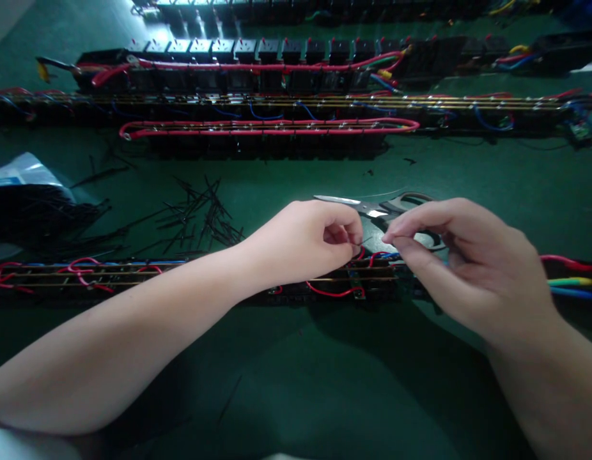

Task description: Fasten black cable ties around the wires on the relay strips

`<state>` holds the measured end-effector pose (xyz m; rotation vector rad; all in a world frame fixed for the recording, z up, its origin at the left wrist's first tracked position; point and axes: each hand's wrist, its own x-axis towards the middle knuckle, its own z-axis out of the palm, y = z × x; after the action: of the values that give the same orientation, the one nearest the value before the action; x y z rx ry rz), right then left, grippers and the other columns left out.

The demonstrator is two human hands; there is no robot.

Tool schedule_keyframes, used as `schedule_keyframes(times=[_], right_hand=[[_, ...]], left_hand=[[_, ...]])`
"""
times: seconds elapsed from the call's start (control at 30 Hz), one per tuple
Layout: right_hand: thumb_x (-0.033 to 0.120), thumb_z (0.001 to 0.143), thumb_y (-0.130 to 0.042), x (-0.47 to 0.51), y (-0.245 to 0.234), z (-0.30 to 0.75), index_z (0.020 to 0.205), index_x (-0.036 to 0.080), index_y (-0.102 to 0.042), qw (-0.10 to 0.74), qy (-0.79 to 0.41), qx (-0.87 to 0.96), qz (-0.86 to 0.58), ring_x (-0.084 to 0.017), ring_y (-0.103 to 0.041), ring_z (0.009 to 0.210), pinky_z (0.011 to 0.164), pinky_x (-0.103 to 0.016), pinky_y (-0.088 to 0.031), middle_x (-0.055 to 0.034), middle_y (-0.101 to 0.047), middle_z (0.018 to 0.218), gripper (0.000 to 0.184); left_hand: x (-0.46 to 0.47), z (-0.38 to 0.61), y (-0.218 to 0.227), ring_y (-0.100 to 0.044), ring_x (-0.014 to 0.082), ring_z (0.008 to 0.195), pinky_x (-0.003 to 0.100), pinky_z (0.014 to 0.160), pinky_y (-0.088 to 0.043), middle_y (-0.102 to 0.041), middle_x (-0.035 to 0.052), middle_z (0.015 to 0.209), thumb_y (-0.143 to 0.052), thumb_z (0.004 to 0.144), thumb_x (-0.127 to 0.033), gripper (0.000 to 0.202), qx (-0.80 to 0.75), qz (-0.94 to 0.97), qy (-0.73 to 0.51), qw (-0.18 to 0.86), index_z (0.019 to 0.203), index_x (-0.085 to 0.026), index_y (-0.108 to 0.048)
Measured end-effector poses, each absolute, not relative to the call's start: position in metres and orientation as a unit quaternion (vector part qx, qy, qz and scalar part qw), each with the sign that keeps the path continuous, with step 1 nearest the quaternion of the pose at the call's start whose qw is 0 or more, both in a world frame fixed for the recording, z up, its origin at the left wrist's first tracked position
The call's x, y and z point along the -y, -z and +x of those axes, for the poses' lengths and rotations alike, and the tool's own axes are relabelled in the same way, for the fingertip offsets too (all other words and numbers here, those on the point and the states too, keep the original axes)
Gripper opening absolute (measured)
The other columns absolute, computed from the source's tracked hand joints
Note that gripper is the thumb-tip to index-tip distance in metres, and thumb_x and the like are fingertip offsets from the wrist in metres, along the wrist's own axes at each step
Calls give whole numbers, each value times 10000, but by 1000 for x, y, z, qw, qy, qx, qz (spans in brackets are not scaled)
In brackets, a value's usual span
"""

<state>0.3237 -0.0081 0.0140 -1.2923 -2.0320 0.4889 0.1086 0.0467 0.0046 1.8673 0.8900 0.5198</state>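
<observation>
A long black socket strip with brass bars and red and blue wires lies across the green mat in front of me. My left hand is curled above its middle, fingertips pinched at the red wires. My right hand pinches from the other side, thumb and forefinger closed on something thin that I cannot make out. The two hands' fingertips almost meet. Grey-handled scissors lie just behind the hands, partly hidden by the right hand.
Loose black cable ties are scattered behind the strip at left. A plastic bag of cable ties sits at the far left. Several more wired socket strips lie in rows across the back of the green mat.
</observation>
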Motion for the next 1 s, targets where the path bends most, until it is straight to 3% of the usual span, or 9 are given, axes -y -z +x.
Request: schedule_keyframes(times=[0.27, 0.53, 1.0], right_hand=[[173, 914, -599, 4, -15, 318, 936, 287, -614, 306, -201, 818, -443, -193, -657, 728, 662, -355, -504, 1, -696, 838, 117], [117, 907, -586, 0, -11, 318, 945, 252, -626, 277, -193, 860, -382, -206, -652, 747, 679, -369, -531, -32, -700, 839, 146], [199, 923, -612, -4, -6, 320, 976, 230, -636, 241, -179, 886, -354, -222, -671, 827, 735, -377, -542, -59, -726, 912, 66]], left_hand=[[-47, 110, -5, -616, 111, 702, 240, 656, -447, -680, -49, 737, -618, 857, -157, 80, -369, 784, -227, 444, 789, -197, -628], [-47, 109, -8, -592, 115, 630, 249, 595, -374, -661, -62, 672, -606, 862, -161, 64, -400, 793, -205, 411, 819, -205, -624], [-47, 110, -7, -656, 137, 695, 266, 656, -432, -685, -67, 722, -570, 913, -155, 75, -418, 782, -183, 424, 898, -228, -581]])
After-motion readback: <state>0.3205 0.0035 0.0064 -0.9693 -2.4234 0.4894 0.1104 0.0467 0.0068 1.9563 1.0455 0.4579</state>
